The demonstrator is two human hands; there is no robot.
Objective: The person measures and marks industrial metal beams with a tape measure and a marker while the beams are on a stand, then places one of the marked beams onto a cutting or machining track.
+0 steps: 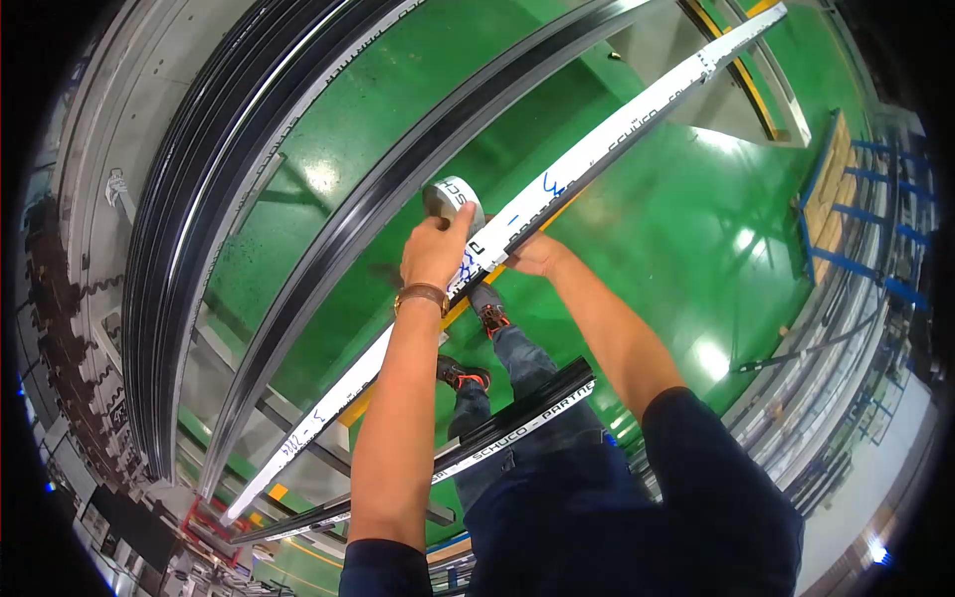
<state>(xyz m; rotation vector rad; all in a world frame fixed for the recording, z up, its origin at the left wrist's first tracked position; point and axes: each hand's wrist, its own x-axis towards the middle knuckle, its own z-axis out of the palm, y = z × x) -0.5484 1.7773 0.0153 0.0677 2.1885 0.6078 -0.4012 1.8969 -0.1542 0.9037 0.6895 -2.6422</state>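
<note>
- White-faced profile (597,149) runs slantwise between the two hands, its long axis going from lower left of the view to upper right; the blue handwriting and black print lie on its upward face.
- Left hand (436,251) is closed around a printed roll of tape (455,204), thumb laid on the roll's side; the roll sits just beyond the fingers, on the left side of the profile.
- From that grip, the profile lies immediately to the right. The roll's printed outer band can be seen, but whether the roll touches the white face cannot be told.
- Right hand (537,255) is at the profile's opposite, dark edge, its fingers partly hidden behind it; whether they grip or merely steady it cannot be told.
- Both hands are close to the same stretch of profile, with the left nearer the roll.
- A curved dark profile (388,177) passes farther left, apart from the roll, while a shorter printed profile (527,413) crosses nearer the body, over the green floor (696,259).
</note>
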